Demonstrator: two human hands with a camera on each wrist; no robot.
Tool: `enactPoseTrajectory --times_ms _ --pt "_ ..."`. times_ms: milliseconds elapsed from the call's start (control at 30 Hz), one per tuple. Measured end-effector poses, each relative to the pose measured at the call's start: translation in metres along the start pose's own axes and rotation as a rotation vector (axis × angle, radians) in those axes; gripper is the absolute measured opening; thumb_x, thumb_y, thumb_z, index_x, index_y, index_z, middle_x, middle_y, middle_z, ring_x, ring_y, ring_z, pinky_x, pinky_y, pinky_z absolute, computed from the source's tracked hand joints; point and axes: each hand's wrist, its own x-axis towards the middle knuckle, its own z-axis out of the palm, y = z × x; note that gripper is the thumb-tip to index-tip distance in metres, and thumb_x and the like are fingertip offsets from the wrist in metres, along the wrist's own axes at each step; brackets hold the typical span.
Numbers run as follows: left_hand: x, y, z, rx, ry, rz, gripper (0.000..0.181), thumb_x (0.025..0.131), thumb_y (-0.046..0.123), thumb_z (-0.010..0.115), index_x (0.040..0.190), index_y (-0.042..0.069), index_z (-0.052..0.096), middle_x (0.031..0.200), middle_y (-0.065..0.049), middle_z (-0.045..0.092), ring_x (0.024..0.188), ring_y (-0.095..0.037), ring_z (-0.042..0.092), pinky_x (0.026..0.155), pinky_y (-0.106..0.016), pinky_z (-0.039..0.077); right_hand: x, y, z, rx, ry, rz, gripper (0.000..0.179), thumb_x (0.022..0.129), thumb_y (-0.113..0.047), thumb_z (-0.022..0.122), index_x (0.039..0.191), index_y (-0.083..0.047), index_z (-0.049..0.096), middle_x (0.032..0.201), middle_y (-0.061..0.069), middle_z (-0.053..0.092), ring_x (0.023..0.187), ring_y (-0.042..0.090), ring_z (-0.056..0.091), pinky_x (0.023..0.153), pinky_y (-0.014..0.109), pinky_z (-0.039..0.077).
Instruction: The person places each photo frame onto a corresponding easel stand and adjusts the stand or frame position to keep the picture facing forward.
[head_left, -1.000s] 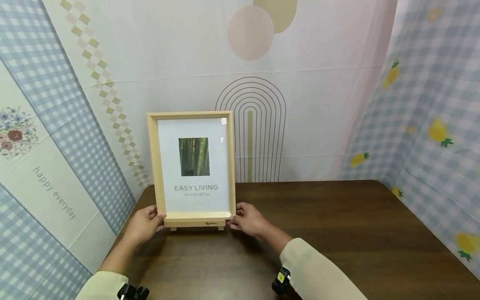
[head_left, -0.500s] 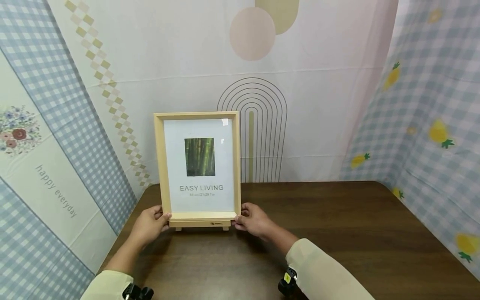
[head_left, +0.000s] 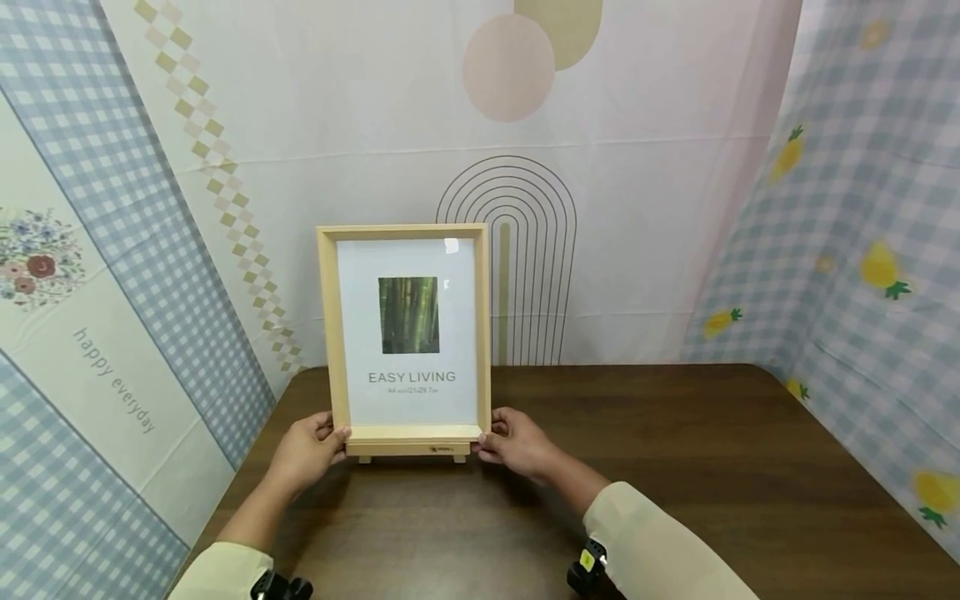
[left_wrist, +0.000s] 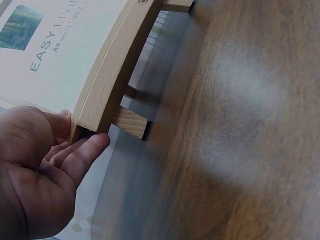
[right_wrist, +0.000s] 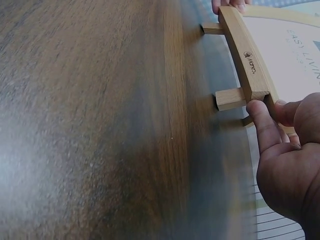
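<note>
A pale wooden picture frame [head_left: 334, 333] stands upright at the table's left-centre, tilted slightly back. Behind its glass is a white print [head_left: 408, 325] with a bamboo photo and "EASY LIVING". Under it runs the ledge of a small wooden easel [head_left: 401, 449]. My left hand [head_left: 303, 454] grips the lower left corner, thumb against the frame, fingers around the ledge's end [left_wrist: 115, 65]. At the lower right corner my right hand [head_left: 525, 446] pinches likewise. Short easel legs [right_wrist: 231, 99] with dark tips show below; whether they touch the table I cannot tell.
The dark wooden table [head_left: 675, 467] extends to the right and toward me. Behind it hangs a pale patterned cloth [head_left: 637, 208]; checked cloths [head_left: 847, 275] flank both sides. Black wrist cameras [head_left: 588, 571] sit at both cuffs.
Both hands have shifted the frame and easel a little to the right across the table, keeping their grip on the lower corners. The head view has also drifted slightly.
</note>
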Motion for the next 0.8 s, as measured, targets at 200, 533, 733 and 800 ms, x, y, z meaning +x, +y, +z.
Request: enactPoseTrajectory --times_ms 200,533,733,800 --pt "-0.001 0.001 0.003 -0.017 -0.002 0.003 0.06 0.106 0.015 0.058 0.151 -0.016 0.031 0.142 -0.038 0.048 0.119 -0.044 0.062 0.084 -0.034 0.059 -0.003 0.0 -0.004 0.003 -0.002 -0.006 0.029 0.103 0.005 0.054 0.13 0.015 0.046 0.117 0.025 0.06 0.108 0.034 0.068 0.09 0.036 0.058" --pt "-0.003 0.004 0.012 -0.046 0.003 0.014 0.057 0.105 0.012 0.06 0.148 -0.017 0.035 0.139 -0.038 0.05 0.116 -0.043 0.064 0.083 -0.034 0.06 -0.008 -0.001 -0.011 -0.014 -0.003 -0.002 0.028 0.103 0.006 0.053 0.129 0.014 0.047 0.116 0.025 0.062 0.108 0.034 0.068 0.09 0.038 0.058" --pt "-0.004 0.006 0.016 -0.053 0.01 0.02 0.056 0.105 0.012 0.061 0.147 -0.017 0.037 0.138 -0.039 0.052 0.114 -0.042 0.065 0.082 -0.034 0.06 -0.01 -0.002 -0.015 -0.002 -0.005 0.001 0.029 0.103 0.006 0.054 0.13 0.015 0.046 0.118 0.025 0.061 0.109 0.036 0.067 0.09 0.037 0.058" --pt "-0.004 0.007 0.017 -0.059 0.01 0.019 0.056 0.104 0.012 0.061 0.147 -0.017 0.037 0.137 -0.039 0.052 0.114 -0.042 0.065 0.082 -0.034 0.06 -0.01 -0.001 -0.017 -0.003 -0.004 0.001 0.029 0.103 0.006 0.054 0.13 0.015 0.046 0.118 0.026 0.062 0.108 0.035 0.068 0.09 0.037 0.058"
